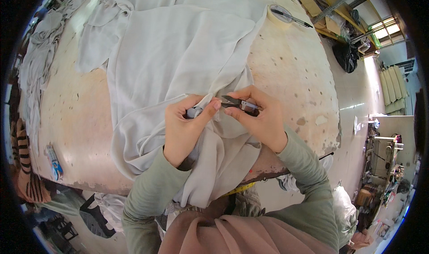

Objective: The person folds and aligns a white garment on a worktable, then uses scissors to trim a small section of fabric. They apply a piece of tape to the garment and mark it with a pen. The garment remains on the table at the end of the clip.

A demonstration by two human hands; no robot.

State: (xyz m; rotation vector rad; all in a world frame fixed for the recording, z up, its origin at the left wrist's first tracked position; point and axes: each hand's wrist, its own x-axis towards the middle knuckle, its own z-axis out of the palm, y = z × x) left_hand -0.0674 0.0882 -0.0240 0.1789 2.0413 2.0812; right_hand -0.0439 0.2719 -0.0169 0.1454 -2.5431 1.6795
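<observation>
Pale grey fabric lies draped in folds over the worktable and hangs over its near edge. My left hand is closed on a gathered seam of that fabric at the middle of the table. Just to its right, my right hand grips small dark thread snips, whose blades point left, close to the pinched cloth and my left fingertips. Whether the blades touch the fabric is unclear.
A tape roll with a pen sits at the back right, a small box at the left. More grey cloth is piled along the left edge, striped cloth beside it. Shelving, a black bag and racks stand rightward.
</observation>
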